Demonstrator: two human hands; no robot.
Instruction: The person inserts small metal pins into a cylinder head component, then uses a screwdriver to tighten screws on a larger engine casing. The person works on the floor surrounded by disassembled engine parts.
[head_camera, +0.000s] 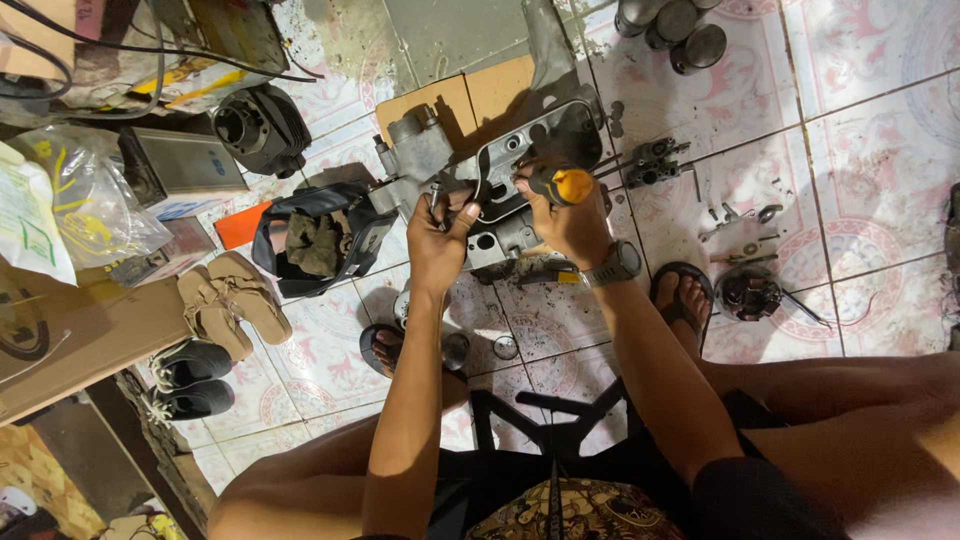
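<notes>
A grey metal engine casing (505, 190) is seen on the tiled floor (860, 150), at twelve o'clock from the knees. The left hand (437, 235) is pressed on its edge, fingers curled around a small metal part. An orange-handled screwdriver (560, 184) is gripped tightly by the right hand (568, 222), tip on the casing.

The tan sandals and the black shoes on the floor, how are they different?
The tan sandals are open with wide straps; the black shoes are closed and darker. The sandals lie on the patterned tiles beside a cardboard box; the shoes sit lower in the view, at the edge of the tiles. Both are pairs lying side by side, with nobody wearing them, away from the left hand and the right hand.
</notes>
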